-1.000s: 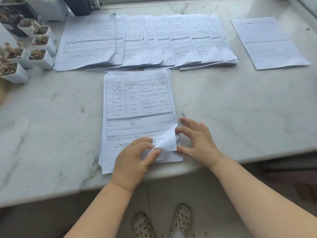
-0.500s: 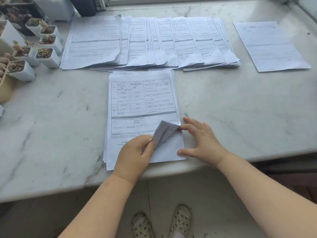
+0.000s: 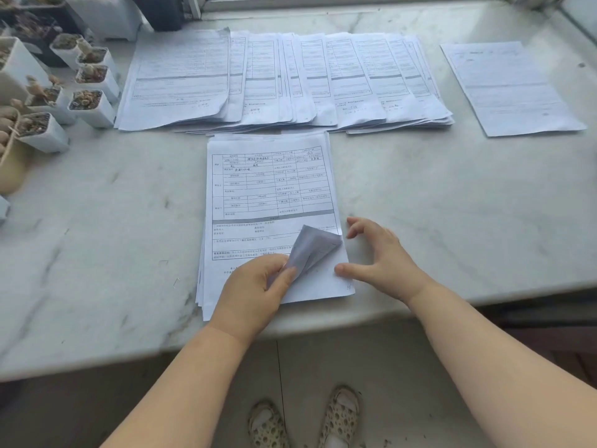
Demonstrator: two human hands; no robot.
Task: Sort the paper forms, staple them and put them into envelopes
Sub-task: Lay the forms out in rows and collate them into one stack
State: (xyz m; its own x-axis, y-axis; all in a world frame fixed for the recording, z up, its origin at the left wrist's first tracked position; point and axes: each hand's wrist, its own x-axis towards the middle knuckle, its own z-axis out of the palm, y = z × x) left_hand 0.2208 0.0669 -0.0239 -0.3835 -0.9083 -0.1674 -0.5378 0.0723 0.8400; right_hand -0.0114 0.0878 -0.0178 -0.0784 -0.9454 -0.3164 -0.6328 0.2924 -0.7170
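A stack of printed forms [image 3: 269, 195] lies near the front edge of the marble counter [image 3: 436, 202]. My left hand [image 3: 255, 292] pinches the top form's lower right corner [image 3: 311, 248], which is folded up and over. My right hand [image 3: 381, 257] is beside the stack's right edge, fingers spread; its thumb touches the sheet underneath. Behind the stack, several forms are fanned in an overlapping row [image 3: 284, 79]. A single sheet [image 3: 510, 88] lies apart at the far right.
Small white pots with succulents [image 3: 85, 101] crowd the left back corner, with a beige pot [image 3: 9, 163] at the left edge. A window frame runs along the back. The counter's front edge is close under my wrists.
My left hand has peeled the top form's corner up and folded it back. My right hand has drawn away from the corner, its fingers lifted and spread.
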